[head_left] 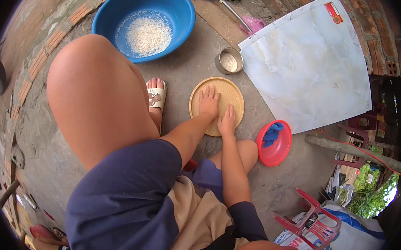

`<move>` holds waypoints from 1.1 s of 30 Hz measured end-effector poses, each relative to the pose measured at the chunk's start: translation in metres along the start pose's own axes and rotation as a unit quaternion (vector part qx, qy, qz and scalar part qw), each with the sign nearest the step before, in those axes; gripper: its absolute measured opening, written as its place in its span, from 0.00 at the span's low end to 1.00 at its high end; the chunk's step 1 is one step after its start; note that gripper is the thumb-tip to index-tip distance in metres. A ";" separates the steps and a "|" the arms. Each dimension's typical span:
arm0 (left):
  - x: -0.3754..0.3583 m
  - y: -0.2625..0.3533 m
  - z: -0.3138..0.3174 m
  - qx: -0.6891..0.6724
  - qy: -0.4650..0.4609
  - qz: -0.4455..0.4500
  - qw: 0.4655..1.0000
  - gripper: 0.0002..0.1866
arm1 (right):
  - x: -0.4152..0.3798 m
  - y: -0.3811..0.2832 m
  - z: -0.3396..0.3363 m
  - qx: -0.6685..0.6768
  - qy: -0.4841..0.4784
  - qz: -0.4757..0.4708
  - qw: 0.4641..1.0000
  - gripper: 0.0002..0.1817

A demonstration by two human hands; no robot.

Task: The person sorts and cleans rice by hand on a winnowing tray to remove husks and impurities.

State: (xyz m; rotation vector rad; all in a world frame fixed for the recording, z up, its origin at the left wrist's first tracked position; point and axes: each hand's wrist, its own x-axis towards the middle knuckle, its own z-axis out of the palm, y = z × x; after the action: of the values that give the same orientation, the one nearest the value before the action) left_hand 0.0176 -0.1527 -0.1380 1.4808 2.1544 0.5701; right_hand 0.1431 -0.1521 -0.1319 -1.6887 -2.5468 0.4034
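Note:
A round woven bamboo tray lies on the concrete floor between my feet and the items ahead. My left hand rests flat on its woven surface with the fingers spread. Lower and to the right, my right hand also lies on the tray, fingers extended. Neither hand grips anything. Just beyond the tray stands a metal container with pale grains in it. Farther up, a large blue basin holds a heap of white grains that look like rice.
To the right lies a big white marbled sheet. A red basin with a blue cloth stands near my right knee. A red plastic stool and a wooden pole are farther right. My sandalled foot is left of the tray.

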 end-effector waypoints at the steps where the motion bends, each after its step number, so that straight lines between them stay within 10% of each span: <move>1: 0.004 -0.006 0.005 -0.004 0.020 0.021 1.000 0.22 | 0.001 -0.005 -0.002 0.009 0.013 0.015 1.000 0.34; 24: 0.019 0.030 0.022 -0.224 -0.050 -0.054 0.972 0.13 | -0.014 0.005 0.012 0.191 0.076 0.147 0.967 0.04; 27: 0.042 0.019 0.047 -0.445 -0.270 -0.074 0.851 0.16 | 0.002 0.005 -0.002 0.363 0.202 0.173 0.893 0.04; 30: 0.044 0.029 0.041 -0.673 -0.438 -0.219 0.555 0.20 | 0.004 0.000 -0.028 0.388 0.224 0.133 0.884 0.05; 33: 0.056 0.021 0.054 -0.682 -0.377 -0.279 0.561 0.21 | 0.005 0.008 -0.020 0.411 0.273 0.119 0.862 0.07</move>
State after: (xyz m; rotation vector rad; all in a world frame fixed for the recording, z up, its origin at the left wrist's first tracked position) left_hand 0.0472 -0.0887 -0.1779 0.0079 0.7601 0.8075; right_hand 0.1519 -0.1413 -0.1151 -1.4617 -1.4378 0.7543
